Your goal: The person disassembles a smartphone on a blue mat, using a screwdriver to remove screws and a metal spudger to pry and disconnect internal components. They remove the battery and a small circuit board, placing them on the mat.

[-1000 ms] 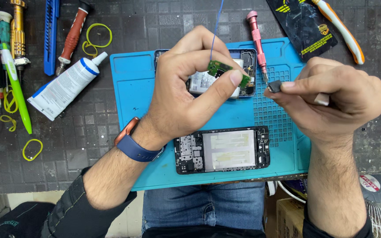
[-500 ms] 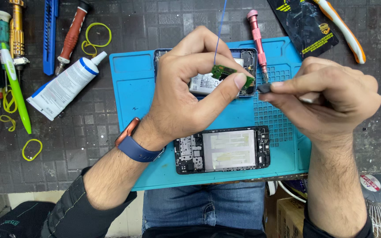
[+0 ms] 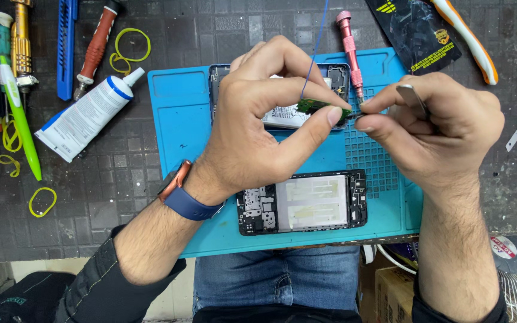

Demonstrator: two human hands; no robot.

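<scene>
— While the opened phone [image 3: 282,113] lies on the blue mat [image 3: 181,119], where is the part?

— My left hand [image 3: 258,131] pinches the small green circuit board [image 3: 318,107] by its edges, raised above the phone. My right hand [image 3: 432,125] grips metal tweezers [image 3: 411,98], tips at the board's end.

— Handling?

— Light, stiff, thin; fragile, I judge. Hold the bare edges only. The blue wire [image 3: 315,45] could tug it.

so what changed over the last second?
The right hand, pinching metal tweezers, moved left until their tip met the small green circuit board held by the left hand. The left hand's grip, the phone frame and the blue mat stayed put.
</scene>
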